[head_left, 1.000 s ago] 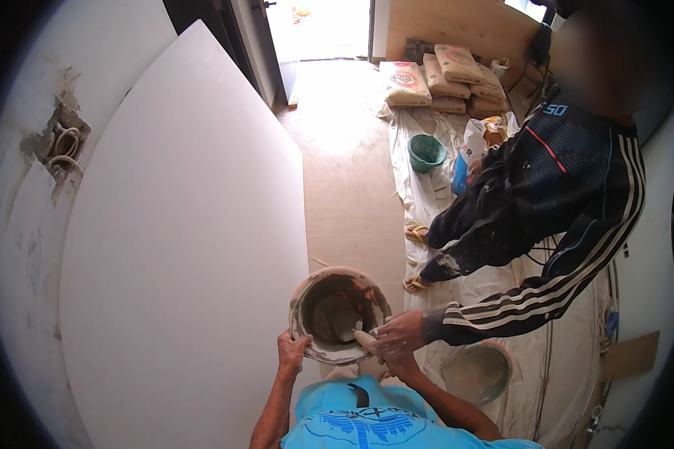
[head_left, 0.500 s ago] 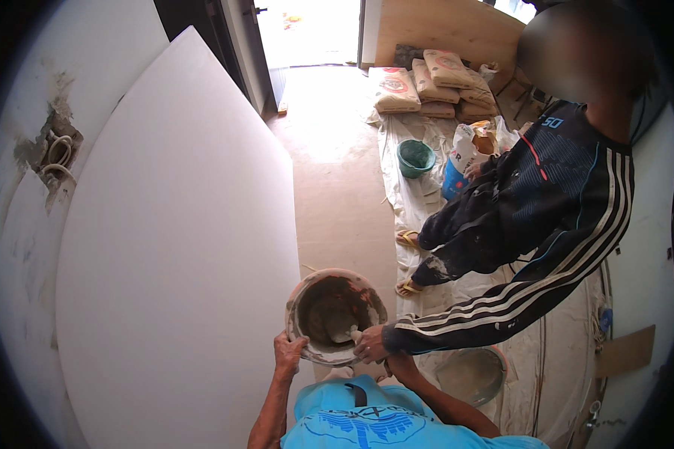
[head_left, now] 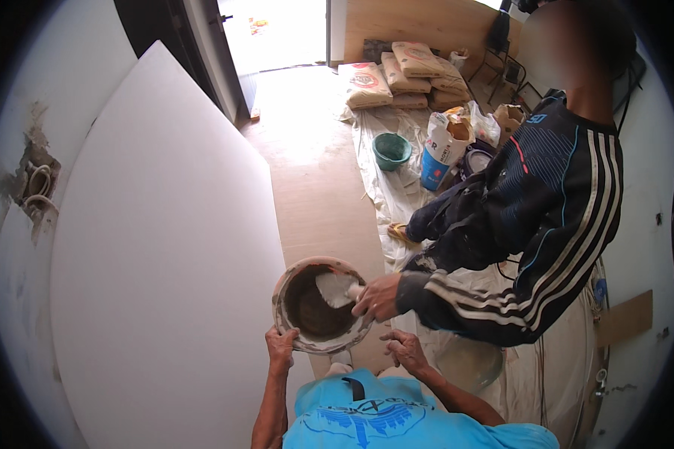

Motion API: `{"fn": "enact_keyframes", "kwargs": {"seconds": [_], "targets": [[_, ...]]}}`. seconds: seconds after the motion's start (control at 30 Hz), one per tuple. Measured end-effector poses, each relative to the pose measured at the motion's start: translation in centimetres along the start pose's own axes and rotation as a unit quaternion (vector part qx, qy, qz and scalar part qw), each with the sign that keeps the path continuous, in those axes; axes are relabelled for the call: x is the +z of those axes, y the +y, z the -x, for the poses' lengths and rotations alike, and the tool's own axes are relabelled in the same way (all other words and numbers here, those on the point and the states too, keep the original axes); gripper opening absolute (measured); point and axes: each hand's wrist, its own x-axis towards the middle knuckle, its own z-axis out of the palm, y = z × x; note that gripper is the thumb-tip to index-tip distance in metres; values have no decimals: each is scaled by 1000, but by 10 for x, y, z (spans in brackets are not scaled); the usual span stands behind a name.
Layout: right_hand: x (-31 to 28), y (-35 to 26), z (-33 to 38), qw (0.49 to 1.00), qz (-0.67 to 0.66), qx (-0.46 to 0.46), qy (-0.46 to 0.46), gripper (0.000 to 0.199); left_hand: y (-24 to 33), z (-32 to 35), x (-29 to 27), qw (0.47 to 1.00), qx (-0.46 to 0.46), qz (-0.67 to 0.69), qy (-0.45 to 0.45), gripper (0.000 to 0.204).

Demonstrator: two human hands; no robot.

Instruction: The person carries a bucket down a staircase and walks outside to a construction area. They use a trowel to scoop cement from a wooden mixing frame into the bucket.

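My left hand (head_left: 281, 346) grips the near-left rim of a round, mortar-smeared bucket (head_left: 280, 303), its thumb over the edge. The bucket is tilted, and grey-brown residue coats its inside. Just right of the bucket, my right hand (head_left: 404, 351) is off the rim, its fingers loosely apart with nothing seen in them. A co-worker's hand (head_left: 379, 297) reaches over the right rim, holding a trowel (head_left: 335, 289) whose broad pale blade is inside the bucket.
The co-worker (head_left: 554, 202) stands close on my right. A big white panel (head_left: 165, 254) leans along the left wall. Ahead are a green bucket (head_left: 392, 152), an opened bag (head_left: 445, 150) and stacked sacks (head_left: 368, 86). A round tub (head_left: 472, 363) sits behind the co-worker's arm.
My right hand has come away from the bucket and opened. The co-worker's trowel has risen higher inside it, its blade now plainly visible. The view has shifted a little.
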Motion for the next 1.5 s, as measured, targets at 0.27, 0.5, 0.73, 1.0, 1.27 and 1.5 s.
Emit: {"fn": "enact_keyframes", "kwargs": {"seconds": [0.27,0.5,0.73,1.0,1.27,1.5], "targets": [[-14,54,16,986,143,50,76,30,-4,-1,-8,998,-59,-2,35,26],[-59,160,28,957,280,-12,78,29,-14,11,0,999,-33,31,19,26],[-113,236,54,942,298,146,60,28,-19,24,6,997,-7,65,46,25],[-153,258,59,919,333,181,108,26,-34,23,8,983,-73,61,159,31],[-172,305,2,932,302,159,120,19,-51,22,0,967,-97,81,222,32],[-255,261,-87,889,396,144,177,11,-48,26,30,924,-198,49,322,30]]}}
